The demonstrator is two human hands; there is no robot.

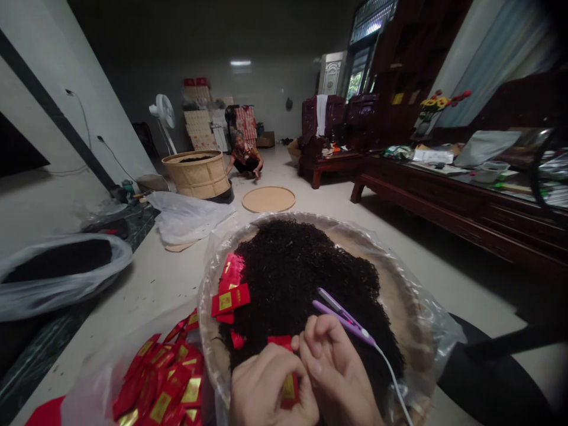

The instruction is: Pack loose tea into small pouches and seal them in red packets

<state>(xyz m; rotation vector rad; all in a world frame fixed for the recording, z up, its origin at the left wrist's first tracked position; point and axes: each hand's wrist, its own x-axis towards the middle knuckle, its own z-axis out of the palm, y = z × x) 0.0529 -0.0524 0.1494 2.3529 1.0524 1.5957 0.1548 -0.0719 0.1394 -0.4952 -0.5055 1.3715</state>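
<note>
Over the near side of a wide round basket (412, 296) lined with clear plastic, my left hand (270, 384) is closed around a red and gold packet (290, 387). My right hand (331, 367) has its fingers curled and pinched at the packet's upper right edge. Dark dry leaves that look like tea (306, 266) are heaped in the basket. A purple flat iron (344, 316) with a white cord rests on the leaves just beyond my right hand, its jaws apart. Several flat red packets (231, 299) lie at the basket's left side.
Left of the basket, a clear bag holds many filled-looking red packets (164, 384). Another plastic bag of dark leaves (57, 260) stands at far left. Beyond are a round tray (268, 199), a tall bamboo basket (195, 174) and a crouching person (245, 157). A long wooden table (444, 201) stands right.
</note>
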